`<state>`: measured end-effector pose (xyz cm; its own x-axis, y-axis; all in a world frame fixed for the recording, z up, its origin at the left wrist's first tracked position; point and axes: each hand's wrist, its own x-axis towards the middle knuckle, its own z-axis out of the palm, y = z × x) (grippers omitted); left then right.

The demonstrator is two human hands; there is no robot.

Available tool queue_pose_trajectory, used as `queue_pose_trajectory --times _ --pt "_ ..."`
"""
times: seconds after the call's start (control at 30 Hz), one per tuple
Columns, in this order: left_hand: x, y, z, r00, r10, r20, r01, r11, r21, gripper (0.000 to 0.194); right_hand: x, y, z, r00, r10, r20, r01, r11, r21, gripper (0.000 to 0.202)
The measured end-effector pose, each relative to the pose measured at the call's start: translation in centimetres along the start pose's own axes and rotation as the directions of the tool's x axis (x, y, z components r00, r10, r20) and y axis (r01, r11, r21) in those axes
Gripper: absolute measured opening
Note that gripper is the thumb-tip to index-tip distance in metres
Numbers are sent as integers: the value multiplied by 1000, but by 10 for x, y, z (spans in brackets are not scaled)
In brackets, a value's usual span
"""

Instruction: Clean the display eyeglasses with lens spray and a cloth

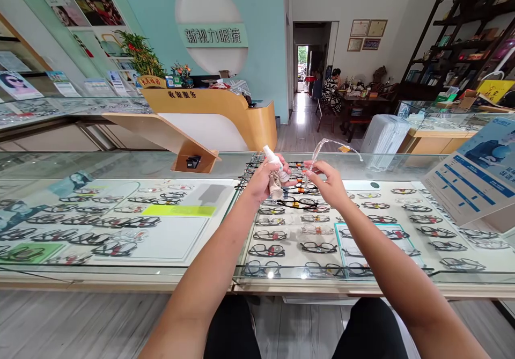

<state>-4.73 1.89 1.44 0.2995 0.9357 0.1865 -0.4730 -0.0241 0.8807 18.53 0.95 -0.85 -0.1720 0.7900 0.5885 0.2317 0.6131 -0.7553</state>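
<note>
My left hand [263,179] is closed around a small white spray bottle [273,158], its nozzle tilted up and to the left. A crumpled beige cloth [276,187] is bunched in the same hand, below the bottle. Just to the right, my right hand [328,182] pinches a pair of eyeglasses [322,145] with a transparent frame. One temple arm sticks out to the right, with a small orange tag near it. Both hands are above the glass counter, over a row of dark-framed glasses [298,203]. The lower part of the held glasses is partly hidden by my fingers.
Many eyeglasses lie in rows in the glass display case [225,273]. A wooden-backed mirror stand [193,152] is on the counter to the left, a blue-and-white printed sign [478,171] to the right. Beyond are a curved cashier desk [257,123] and a seated person [332,93].
</note>
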Motion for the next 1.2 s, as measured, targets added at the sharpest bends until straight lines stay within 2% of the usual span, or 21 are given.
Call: queue_pose_trajectory --times 0.13,0.23,0.33,0.43,0.5,0.6,0.67,0.73,0.93,1.13,1.2 --pt "-3 5 1 999 -12 51 15 997 -73 44 1 -8 -1 999 35 39 -39 995 89 33" --pt "-2 7 2 995 -49 90 56 996 -70 68 1 -16 -2 994 74 83 -87 983 159 31" --pt "1 4 3 999 -39 28 39 999 14 82 0 -22 -2 981 117 156 -151 961 232 32" --pt "4 -5 3 993 60 -98 -47 991 127 78 -1 -25 -1 962 159 224 -225 924 308 37" --pt "4 -12 4 967 188 -173 -137 953 272 71 -2 -26 1 952 171 253 -252 907 337 40" --pt "1 -19 8 903 392 -174 -255 816 518 59 -3 -28 4 940 162 301 -267 897 352 42" --pt "-2 -22 11 874 462 -151 -284 737 613 54 -5 -30 6 930 148 336 -268 900 345 42" --pt "-5 -23 14 860 486 -153 -287 710 643 52 -6 -32 8 922 142 361 -270 904 333 42" --pt "-8 -19 15 849 507 -152 -314 713 627 51 -6 -32 6 917 146 371 -281 896 343 43" --pt "-7 -18 12 864 493 -108 -313 692 651 50 0 -20 2 955 165 248 -269 835 481 39" --pt "-8 -21 14 874 483 -56 -323 661 677 48 1 -17 3 960 187 206 -270 807 525 39"
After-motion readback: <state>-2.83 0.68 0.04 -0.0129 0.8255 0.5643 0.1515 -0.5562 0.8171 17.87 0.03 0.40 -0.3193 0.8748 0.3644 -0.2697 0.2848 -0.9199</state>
